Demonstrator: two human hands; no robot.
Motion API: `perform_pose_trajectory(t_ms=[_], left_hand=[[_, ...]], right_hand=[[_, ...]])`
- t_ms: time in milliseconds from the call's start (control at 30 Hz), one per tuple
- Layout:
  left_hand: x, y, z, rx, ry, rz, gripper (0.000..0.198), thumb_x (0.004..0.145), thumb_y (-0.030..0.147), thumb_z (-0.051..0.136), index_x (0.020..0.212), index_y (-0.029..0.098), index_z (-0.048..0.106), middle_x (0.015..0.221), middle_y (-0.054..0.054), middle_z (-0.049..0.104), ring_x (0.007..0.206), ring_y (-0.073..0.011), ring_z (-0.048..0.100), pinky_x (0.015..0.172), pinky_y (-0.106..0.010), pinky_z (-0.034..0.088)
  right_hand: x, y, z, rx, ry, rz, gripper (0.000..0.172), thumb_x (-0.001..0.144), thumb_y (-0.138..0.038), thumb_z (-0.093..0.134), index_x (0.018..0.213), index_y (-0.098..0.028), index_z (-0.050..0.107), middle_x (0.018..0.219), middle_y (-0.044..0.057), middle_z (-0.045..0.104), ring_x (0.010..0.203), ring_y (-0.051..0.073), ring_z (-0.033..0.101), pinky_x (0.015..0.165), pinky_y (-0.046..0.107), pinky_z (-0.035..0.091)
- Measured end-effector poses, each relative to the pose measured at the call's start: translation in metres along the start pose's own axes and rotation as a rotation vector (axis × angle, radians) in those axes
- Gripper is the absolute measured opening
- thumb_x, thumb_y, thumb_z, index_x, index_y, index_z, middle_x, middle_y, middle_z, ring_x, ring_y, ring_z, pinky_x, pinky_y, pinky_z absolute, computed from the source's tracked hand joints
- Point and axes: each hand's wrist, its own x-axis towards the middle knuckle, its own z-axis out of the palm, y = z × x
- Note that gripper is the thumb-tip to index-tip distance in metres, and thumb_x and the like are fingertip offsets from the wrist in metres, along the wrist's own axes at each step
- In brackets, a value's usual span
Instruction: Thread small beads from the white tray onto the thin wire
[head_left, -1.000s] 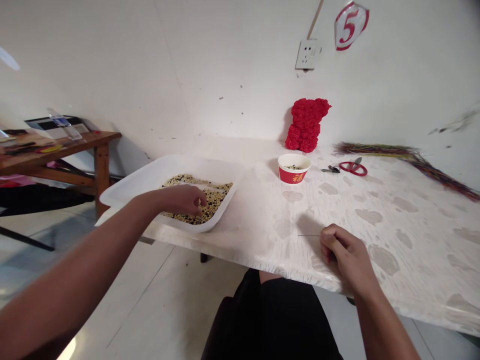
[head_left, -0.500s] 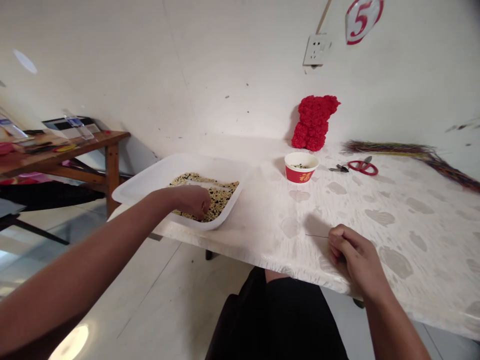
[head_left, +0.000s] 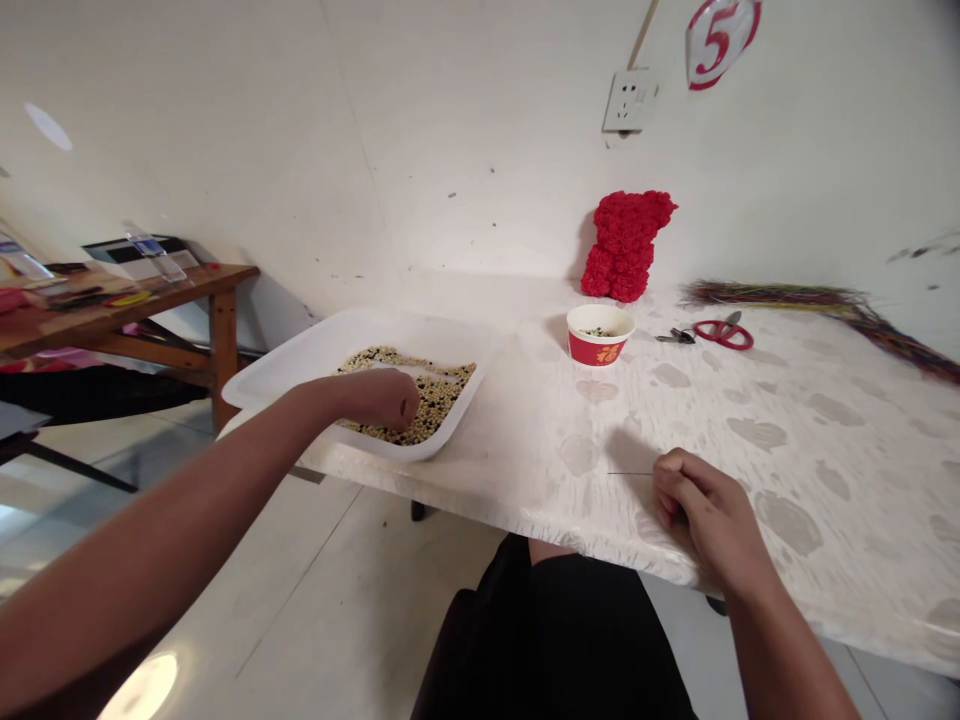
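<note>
My left hand (head_left: pixel 379 398) reaches into a white plastic tray (head_left: pixel 277 360) at the left, its fingers curled down at small yellowish and dark beads (head_left: pixel 439 400). The fingertips are mostly hidden, so I cannot make out what they hold. Low over the table's front edge, my right hand (head_left: pixel 697 505) is closed in a pinch. A thin dark wire (head_left: pixel 630 473) sticks out of it to the left, roughly level.
Behind the hands stands a red and white paper bowl (head_left: pixel 598 350) with beads inside. A red rose bear (head_left: pixel 624 245) leans near the wall. Red-handled scissors (head_left: pixel 724 333), small dark metal pieces (head_left: pixel 676 337) and a bundle of coloured wires (head_left: pixel 780 294) lie at the right.
My left fingers have shifted very slightly in the tray. The right hand keeps its pinch on the wire, and the view has moved a touch.
</note>
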Motion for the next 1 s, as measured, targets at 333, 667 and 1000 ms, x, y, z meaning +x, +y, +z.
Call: perform_pose_trajectory(t_ms=[333, 667, 1000], left_hand=[[-0.016, 0.021, -0.041, 0.211, -0.136, 0.035, 0.015, 0.077, 0.033, 0.066, 0.085, 0.024, 0.077, 0.088, -0.003, 0.075, 0.079, -0.0182, 0.066, 0.067, -0.026, 0.044], [-0.079, 0.100, 0.071, -0.555, 0.169, 0.370, 0.001, 0.081, 0.027, 0.076, 0.081, 0.027, 0.075, 0.080, -0.002, 0.073, 0.075, -0.0183, 0.068, 0.068, -0.029, 0.054], [-0.085, 0.113, 0.155, -1.148, 0.180, 0.082, 0.013, 0.072, 0.014, 0.081, 0.077, 0.023, 0.074, 0.076, -0.001, 0.068, 0.071, -0.0137, 0.063, 0.063, -0.025, 0.052]], right_hand=[[-0.001, -0.002, 0.001, 0.013, 0.011, -0.002, 0.033, 0.089, -0.036, 0.059, 0.061, -0.023, 0.046, 0.056, -0.001, 0.046, 0.052, 0.015, 0.044, 0.047, 0.028, 0.034], [-0.020, -0.025, 0.019, 0.046, 0.129, -0.154, 0.027, 0.090, -0.023, 0.054, 0.063, -0.023, 0.049, 0.055, -0.003, 0.045, 0.050, 0.013, 0.042, 0.048, 0.029, 0.034], [-0.063, -0.048, 0.042, 0.090, 0.039, -0.479, 0.022, 0.087, -0.009, 0.056, 0.072, -0.024, 0.050, 0.060, -0.005, 0.044, 0.051, 0.010, 0.040, 0.046, 0.027, 0.032]])
